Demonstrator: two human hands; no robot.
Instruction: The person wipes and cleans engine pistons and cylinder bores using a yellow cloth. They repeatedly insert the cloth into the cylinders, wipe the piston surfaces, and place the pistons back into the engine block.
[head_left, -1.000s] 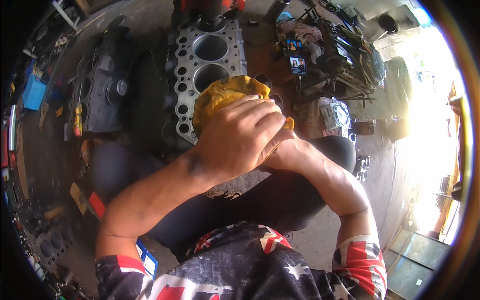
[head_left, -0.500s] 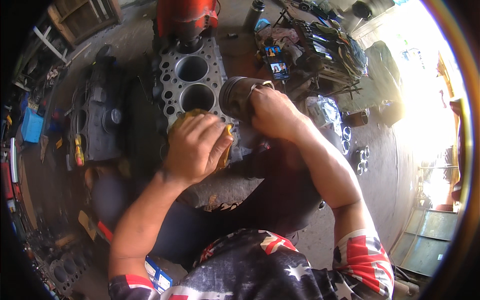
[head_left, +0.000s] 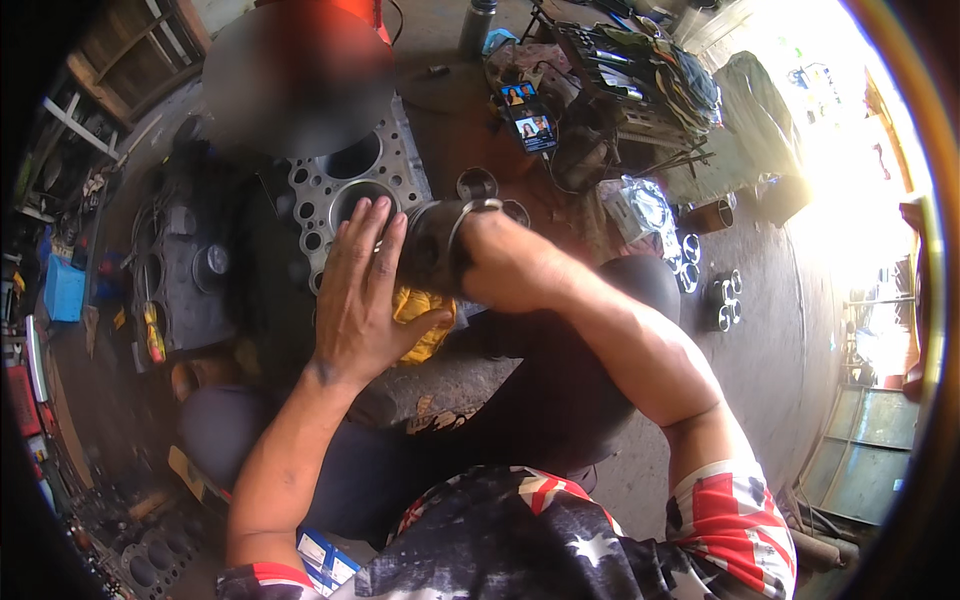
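My left hand [head_left: 365,285] is open, its fingers stretched out over a bore of the grey engine block [head_left: 310,190]. Under its thumb and palm a crumpled yellow cloth [head_left: 428,325] shows at the block's near end. Closed round a dark cylindrical piston [head_left: 428,245], my right hand [head_left: 510,262] holds it on its side, its left end close to my left fingertips. Whether those fingertips touch the piston or the block, I cannot tell. A blurred grey round shape [head_left: 295,75], with red behind it, covers the block's far end.
Another dark engine block [head_left: 185,270] lies at left beside a yellow-handled screwdriver [head_left: 154,335]. A lit phone [head_left: 528,120] and a tool-laden bench [head_left: 640,75] are at far right. Metal rings [head_left: 728,300] and a plastic-wrapped part [head_left: 640,208] sit on the floor, right.
My right hand has brought the piston left and nearer me. My left hand has flattened and come off the yellow cloth's top. The blurred grey shape has appeared over the block's far end.
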